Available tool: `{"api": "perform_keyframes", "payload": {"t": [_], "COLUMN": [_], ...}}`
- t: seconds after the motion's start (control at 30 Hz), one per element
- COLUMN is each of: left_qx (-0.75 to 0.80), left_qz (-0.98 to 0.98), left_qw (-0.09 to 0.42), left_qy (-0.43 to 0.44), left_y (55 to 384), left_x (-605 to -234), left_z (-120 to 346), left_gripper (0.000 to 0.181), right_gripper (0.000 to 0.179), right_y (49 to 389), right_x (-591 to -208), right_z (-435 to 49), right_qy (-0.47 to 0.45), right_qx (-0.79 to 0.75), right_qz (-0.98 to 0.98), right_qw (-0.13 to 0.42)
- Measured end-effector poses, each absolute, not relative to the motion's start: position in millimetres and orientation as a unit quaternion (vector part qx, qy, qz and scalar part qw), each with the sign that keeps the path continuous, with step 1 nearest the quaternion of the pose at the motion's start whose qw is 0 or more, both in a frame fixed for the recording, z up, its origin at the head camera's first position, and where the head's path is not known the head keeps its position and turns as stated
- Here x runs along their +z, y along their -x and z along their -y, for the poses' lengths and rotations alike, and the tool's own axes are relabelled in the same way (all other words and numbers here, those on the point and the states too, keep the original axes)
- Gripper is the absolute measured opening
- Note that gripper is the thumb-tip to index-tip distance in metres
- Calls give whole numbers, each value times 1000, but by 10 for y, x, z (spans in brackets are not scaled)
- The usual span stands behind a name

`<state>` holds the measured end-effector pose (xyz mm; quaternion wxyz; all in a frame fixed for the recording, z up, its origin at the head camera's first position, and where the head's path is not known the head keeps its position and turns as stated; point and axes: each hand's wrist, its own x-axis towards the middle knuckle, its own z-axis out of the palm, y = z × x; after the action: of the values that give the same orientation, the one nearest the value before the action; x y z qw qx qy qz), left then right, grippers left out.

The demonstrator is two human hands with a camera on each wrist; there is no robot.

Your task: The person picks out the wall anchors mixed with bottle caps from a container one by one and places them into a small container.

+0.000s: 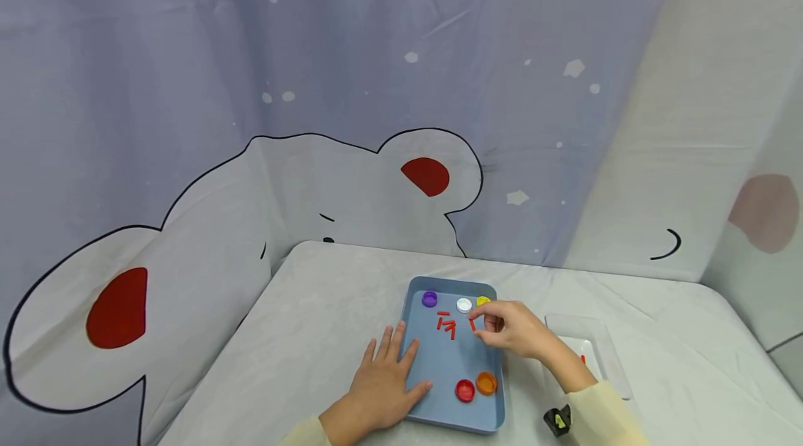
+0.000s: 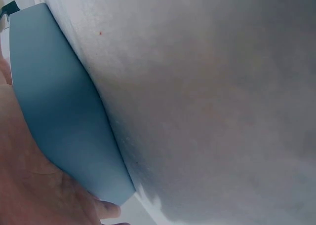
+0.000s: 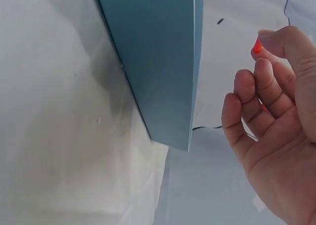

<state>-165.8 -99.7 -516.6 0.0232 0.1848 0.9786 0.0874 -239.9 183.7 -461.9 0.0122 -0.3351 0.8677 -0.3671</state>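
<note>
Between thumb and forefinger, my right hand (image 1: 514, 326) pinches a small red stick (image 1: 473, 325) above the upper right part of a blue-grey tray (image 1: 439, 362). In the right wrist view the red stick (image 3: 257, 46) pokes out from the fingertips, and the other fingers curl loosely. My left hand (image 1: 385, 390) rests with spread fingers on the tray's left edge. Several more red sticks (image 1: 448, 325) lie loosely together on the tray, left of the right hand. In the left wrist view the tray's side wall (image 2: 59, 96) is seen against the palm.
On the tray stand round caps: purple (image 1: 429, 300), white (image 1: 463, 305) and yellow (image 1: 483, 301) at the far end, red (image 1: 465, 391) and orange (image 1: 486, 382) near the front. Right of it lies a white container (image 1: 611, 362) with something red; a black object (image 1: 557, 421) sits nearer.
</note>
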Motion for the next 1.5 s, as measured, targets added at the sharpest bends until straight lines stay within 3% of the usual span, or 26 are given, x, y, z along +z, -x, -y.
{"api": "perform_keyframes", "payload": {"t": [0.93,1.5], "left_qx": [99,96], "left_qz": [-978,-978], "left_qw": [43,40], "left_qy": [-181,-181], "left_y": [1631,1625], "left_x": [-5084,-5087], "left_z": [998,1000], "left_gripper": [79,79], "right_gripper": [26,25], "right_y": [1976,1744], "right_x": [-4649,-4716], "right_z": [-2491,-2944], "right_qy": [287,215], "right_qx": [-428,-425], "right_qz": [-850,-872], "right_qw": [-107,-113]}}
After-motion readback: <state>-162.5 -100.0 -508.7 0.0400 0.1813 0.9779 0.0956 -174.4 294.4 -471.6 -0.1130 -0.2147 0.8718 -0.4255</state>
